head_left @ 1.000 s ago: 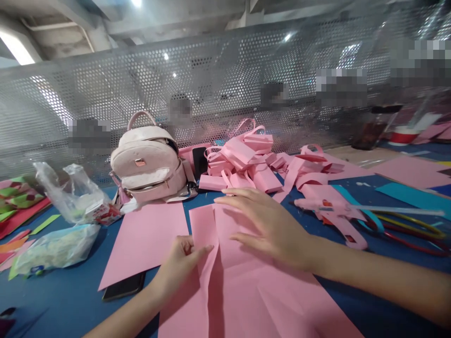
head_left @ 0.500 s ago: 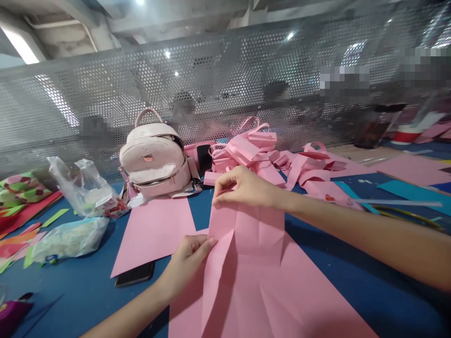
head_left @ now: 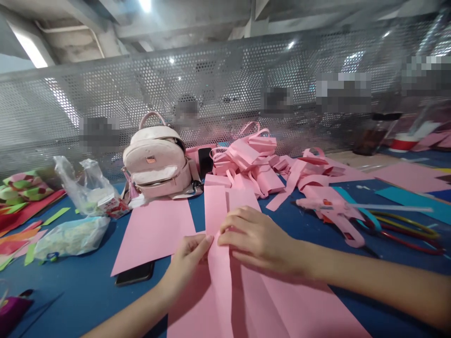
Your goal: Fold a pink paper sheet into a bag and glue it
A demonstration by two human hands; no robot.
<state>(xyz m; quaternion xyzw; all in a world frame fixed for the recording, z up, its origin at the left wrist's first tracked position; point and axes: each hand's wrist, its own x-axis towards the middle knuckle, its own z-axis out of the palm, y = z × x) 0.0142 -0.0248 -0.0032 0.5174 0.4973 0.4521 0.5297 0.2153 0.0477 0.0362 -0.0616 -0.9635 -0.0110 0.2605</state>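
My left hand (head_left: 186,258) pinches the left edge of a creased sheet of pink paper (head_left: 216,206) between thumb and fingers. A narrow flap along that edge is folded over. On this fold, my right hand (head_left: 260,239) rests with bent fingers, thumb hidden, gripping the paper close to the left fingertips. More pink paper (head_left: 186,312) lies beneath on the blue table (head_left: 84,295). Beyond my hands is a heap of folded pink paper pieces and strips (head_left: 246,152). A pink glue gun (head_left: 334,211) lies to the right.
A pale pink backpack (head_left: 155,159) stands behind a flat pink sheet (head_left: 155,234), which partly covers a dark phone (head_left: 136,273). Plastic bags (head_left: 72,237) and coloured scraps are on the left. Scissors with red and yellow handles (head_left: 405,230) lie right. A perforated metal panel (head_left: 225,94) rises behind.
My right hand has moved down along the fold from the paper's far end, uncovering that end. The left hand keeps its pinch in nearly the same place. The folded flap looks narrower and flatter.
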